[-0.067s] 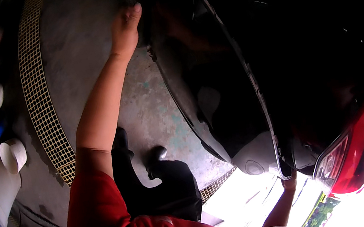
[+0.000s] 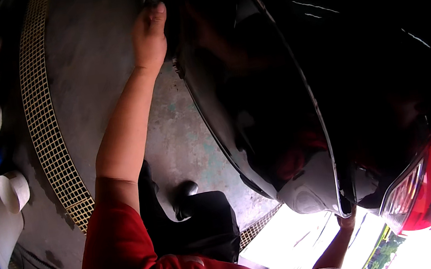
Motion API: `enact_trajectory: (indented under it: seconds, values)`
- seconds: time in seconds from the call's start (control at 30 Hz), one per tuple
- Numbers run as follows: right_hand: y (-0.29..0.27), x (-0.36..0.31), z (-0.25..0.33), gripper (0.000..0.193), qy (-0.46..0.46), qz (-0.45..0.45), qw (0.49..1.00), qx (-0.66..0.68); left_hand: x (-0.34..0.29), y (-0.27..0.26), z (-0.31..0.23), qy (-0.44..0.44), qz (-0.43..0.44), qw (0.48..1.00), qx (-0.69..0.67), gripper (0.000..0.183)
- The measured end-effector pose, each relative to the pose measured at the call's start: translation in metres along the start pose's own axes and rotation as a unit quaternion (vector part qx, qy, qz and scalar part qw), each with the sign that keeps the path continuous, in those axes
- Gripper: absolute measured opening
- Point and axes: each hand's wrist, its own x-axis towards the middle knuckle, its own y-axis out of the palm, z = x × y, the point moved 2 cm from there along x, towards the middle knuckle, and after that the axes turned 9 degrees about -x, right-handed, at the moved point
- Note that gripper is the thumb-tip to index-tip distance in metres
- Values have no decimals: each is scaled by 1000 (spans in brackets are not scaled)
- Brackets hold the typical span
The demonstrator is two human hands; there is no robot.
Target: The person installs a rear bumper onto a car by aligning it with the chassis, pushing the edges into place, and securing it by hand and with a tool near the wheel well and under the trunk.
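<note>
A long, curved, glossy black car bumper (image 2: 248, 123) stretches diagonally beside the dark car body (image 2: 370, 69). At its far end my left hand (image 2: 149, 34) is closed, thumb on top, round a dark part; the fingers are mostly hidden in shadow. My right hand (image 2: 347, 219) is at the bumper's near right end, its fingers curled under the corner and partly hidden behind it. Next to that corner is the car's rear lamp (image 2: 404, 191), clear and red. A thin bright edge runs along the bumper's upper side, close to the body.
Concrete floor (image 2: 94, 58) lies to the left, crossed by a yellowish drain grating (image 2: 44, 117). Two white buckets (image 2: 14, 191) and a hose (image 2: 43, 260) are at the far left. My dark-trousered legs (image 2: 202, 222) stand beside the bumper. Bright daylight comes in at the lower right.
The bumper's near end and my right hand sit slightly farther right and lower. Bright streaks of reflected light now show on the car body. My left hand keeps its hold.
</note>
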Motion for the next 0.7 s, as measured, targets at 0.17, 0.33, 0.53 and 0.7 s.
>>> enact_trajectory:
  seconds: [0.17, 0.33, 0.53, 0.7]
  values:
    - [48, 18, -2, 48, -173, -25, 969, 172, -8, 30, 34, 34, -47, 960, -274, 40]
    - [59, 30, -49, 48, -292, -73, 919, 254, -7, 33, 29, 61, 118, 911, -391, 33]
    - [70, 25, -72, 48, -355, -90, 881, 300, -21, 6, 21, -13, 234, 913, -334, 41]
    - [61, 20, -70, 48, -348, -98, 877, 317, -17, 0, 21, 144, 327, 869, -343, 56]
